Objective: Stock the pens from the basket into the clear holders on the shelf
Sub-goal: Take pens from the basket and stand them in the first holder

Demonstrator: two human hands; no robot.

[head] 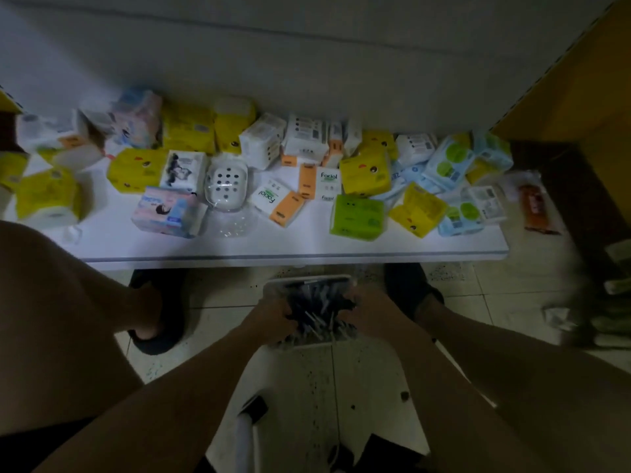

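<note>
The white shelf (307,247) runs across the view, and its back half is crowded with tissue packs (365,172) in yellow, green, white and blue. Below its front edge, on the tiled floor between the person's feet, sits the basket (307,279), pale-rimmed and full. Both hands are down in it. The left hand (269,315) curls its fingers round a bunch from one side and the right hand (367,312) does the same from the other.

The pens (317,312) lie in a loose heap in the basket, none yet on the shelf. They are likely light, stiff and smooth, so a bundle should slide and fan out unless squeezed near the middle. A small bunch with the barrels lined up would be the safer hold.

Much is unclear. The light is dim and the basket is blurred, so pen count, caps and colours cannot be read. A clear plastic piece (234,227) near the shelf front may be a holder, but I cannot tell. The basket's near wall is hidden by the hands.
</note>
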